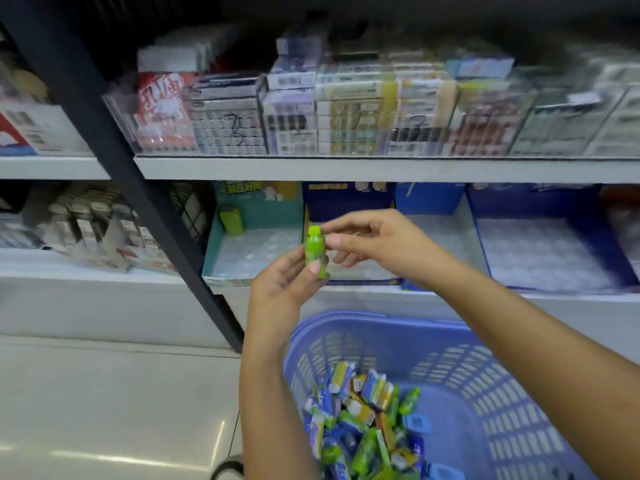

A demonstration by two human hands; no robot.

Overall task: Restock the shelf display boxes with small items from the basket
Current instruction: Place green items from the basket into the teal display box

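A small green bottle-shaped item [314,249] stands upright between my two hands in front of the lower shelf. My left hand [282,277] grips its lower body from below. The fingertips of my right hand [374,244] pinch it near the cap from the right. Below, a purple plastic basket [485,382] holds several small green, blue and yellow packets [363,431]. On the shelf behind stand a teal display box [252,237] with one green item [231,220] at its back, a dark blue display box [348,202] and a larger blue display box [547,244].
A black slanted shelf post [138,188] runs down to the floor left of the boxes. The upper shelf [346,168] carries clear bins of stacked small cartons. Pale tiled floor [104,410] lies at lower left.
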